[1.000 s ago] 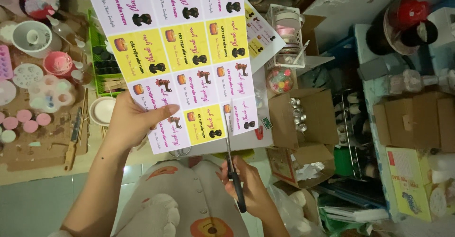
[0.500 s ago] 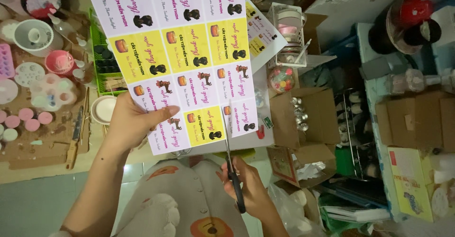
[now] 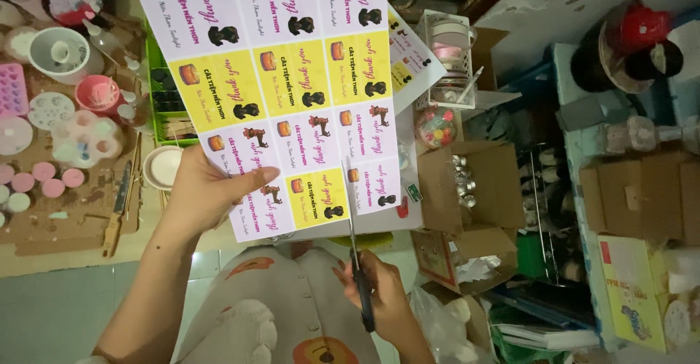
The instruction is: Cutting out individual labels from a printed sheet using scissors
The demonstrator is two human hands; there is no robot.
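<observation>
A large printed sheet (image 3: 292,80) of pink and yellow label cards hangs in front of me. My left hand (image 3: 211,189) pinches its lower left edge, thumb on the printed side. My right hand (image 3: 383,295) grips dark-handled scissors (image 3: 355,247). Their blades point up into the sheet's bottom edge, between the yellow card and the pink card at the lower right corner.
Pink and white moulds and small cups (image 3: 55,127) lie on cardboard at the left beside a green crate (image 3: 157,87). Open cardboard boxes (image 3: 474,182) stand right of the sheet, with more boxes (image 3: 642,196) and clutter at the far right. My patterned lap (image 3: 270,313) is below.
The sheet has shifted slightly down and left with my left hand. The scissor blades have gone a little further up into the bottom edge.
</observation>
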